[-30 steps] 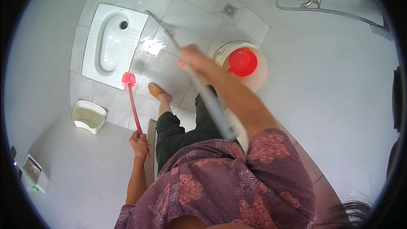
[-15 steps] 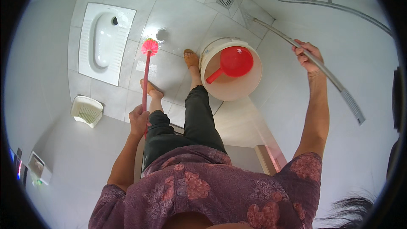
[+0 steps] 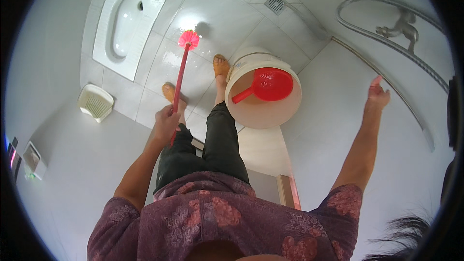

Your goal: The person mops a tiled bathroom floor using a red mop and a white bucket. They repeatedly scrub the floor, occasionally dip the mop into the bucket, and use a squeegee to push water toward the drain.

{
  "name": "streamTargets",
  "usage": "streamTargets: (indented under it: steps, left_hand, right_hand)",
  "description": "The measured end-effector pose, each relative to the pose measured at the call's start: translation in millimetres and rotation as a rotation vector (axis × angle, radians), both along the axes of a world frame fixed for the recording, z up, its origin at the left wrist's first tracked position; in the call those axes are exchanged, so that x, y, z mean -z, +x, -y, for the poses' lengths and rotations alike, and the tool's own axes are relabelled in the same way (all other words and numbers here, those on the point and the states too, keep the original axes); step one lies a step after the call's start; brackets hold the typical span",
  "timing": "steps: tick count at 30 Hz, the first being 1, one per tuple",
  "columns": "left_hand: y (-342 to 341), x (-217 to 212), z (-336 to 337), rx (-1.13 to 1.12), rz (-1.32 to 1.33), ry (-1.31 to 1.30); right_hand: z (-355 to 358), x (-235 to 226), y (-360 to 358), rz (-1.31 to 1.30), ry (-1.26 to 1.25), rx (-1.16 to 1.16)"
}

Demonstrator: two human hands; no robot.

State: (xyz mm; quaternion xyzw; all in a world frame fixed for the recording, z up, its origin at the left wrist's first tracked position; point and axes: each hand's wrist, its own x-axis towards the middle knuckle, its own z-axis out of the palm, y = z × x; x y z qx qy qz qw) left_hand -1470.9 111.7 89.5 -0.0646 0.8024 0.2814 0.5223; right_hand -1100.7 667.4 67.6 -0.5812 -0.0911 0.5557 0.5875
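Observation:
My left hand [image 3: 166, 122] is closed around the red handle of a toilet brush [image 3: 181, 75], whose pink bristle head is raised over the wet floor tiles. At the right, my right hand [image 3: 378, 97] has one finger stretched out and the others partly bent. That fingertip is beside a long metal tube [image 3: 360, 54], close to it or touching; the hand is not wrapped around it. A blurred, clear streak, perhaps water, runs from the tube's far end toward the floor drain [image 3: 276, 4]. A red dipper [image 3: 272, 84] rests in the white bucket [image 3: 263, 120] beside my foot.
A white squat toilet [image 3: 103, 34] is set into the floor at the left. Near it is a pale slatted basket [image 3: 95, 103]. A metal tap [image 3: 403, 30] with a looping hose [image 3: 363, 0] is at the upper right. A small white holder [image 3: 35, 161] is at the far left.
My right hand has loosened its grip on the metal tube and moved rightward. The tube has shifted right as well. The brush has swung slightly up and right, still in my left hand.

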Motion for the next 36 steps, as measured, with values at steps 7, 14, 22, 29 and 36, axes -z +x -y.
streamTargets:
  steps: [7, 14, 22, 29, 36]
  left_hand:
    - [30.3, 37.4, -41.4, -0.406, 0.016, 0.066]
    - [83.6, 46.7, 13.7, -0.219, -0.348, 0.010]
    - [129.2, 38.0, 145.5, -0.040, -0.253, -0.336]
    - [165.2, 33.6, 220.0, 0.256, 0.189, -0.574]
    - [183.4, 45.2, 248.9, 0.195, 0.214, -0.491]
  right_hand:
    - [307.4, 59.5, -187.3, 0.171, -0.690, -1.582]
    - [467.3, 84.7, -266.5, -0.152, -1.039, -1.590]
    - [552.7, 120.6, -251.1, 0.375, -0.939, -2.214]
    - [554.1, 211.6, -226.3, 1.012, 0.655, -2.896]
    - [485.0, 209.5, -228.4, 1.347, 0.278, -2.244]
